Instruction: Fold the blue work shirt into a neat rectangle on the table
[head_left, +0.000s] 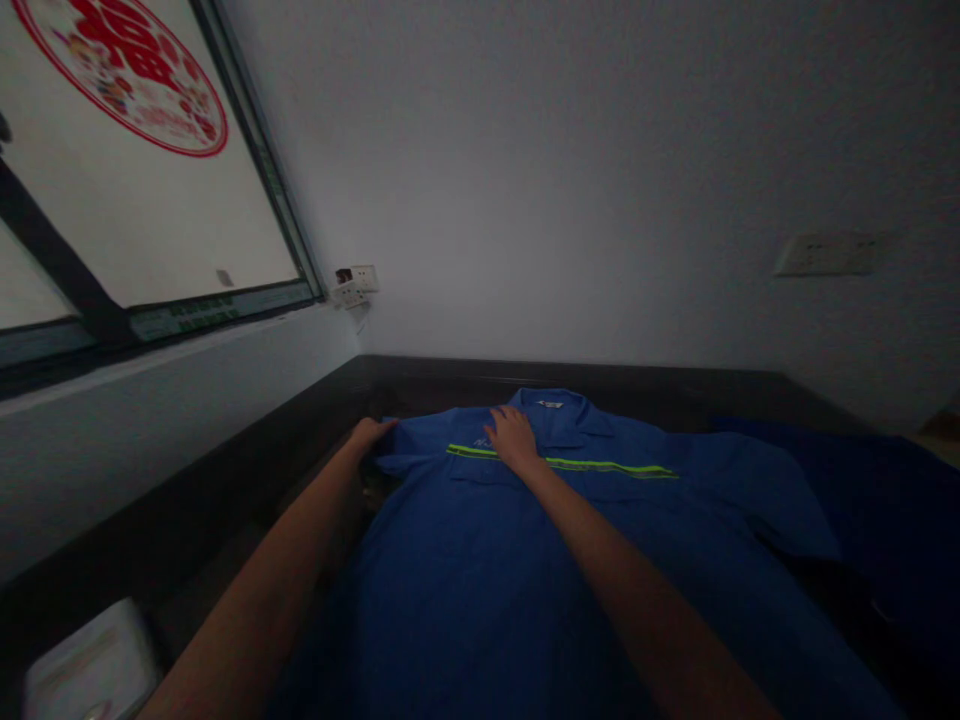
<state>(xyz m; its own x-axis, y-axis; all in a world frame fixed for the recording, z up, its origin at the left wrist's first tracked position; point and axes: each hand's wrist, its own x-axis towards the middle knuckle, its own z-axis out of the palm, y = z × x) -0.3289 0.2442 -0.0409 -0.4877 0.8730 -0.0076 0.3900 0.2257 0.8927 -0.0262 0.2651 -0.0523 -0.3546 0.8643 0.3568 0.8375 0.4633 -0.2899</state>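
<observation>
A blue short-sleeved work shirt [480,560] lies spread out, front side up, with its collar toward the wall. A yellow-green stripe [611,466] crosses its chest. At the end of the sleeve on the left, my left hand [370,434] pinches the cuff between thumb and fingers. My right hand [513,436] rests flat on the chest, left of the collar [553,412], fingers spread over the cloth and covering part of the stripe.
Under the shirt is a dark tabletop [442,372] against a grey wall [570,200]. Darker blue cloth [885,500] lies at the right. A whitish box-like object [94,660] sits at the lower left. Sockets [364,278] and a window [187,210] are at the left.
</observation>
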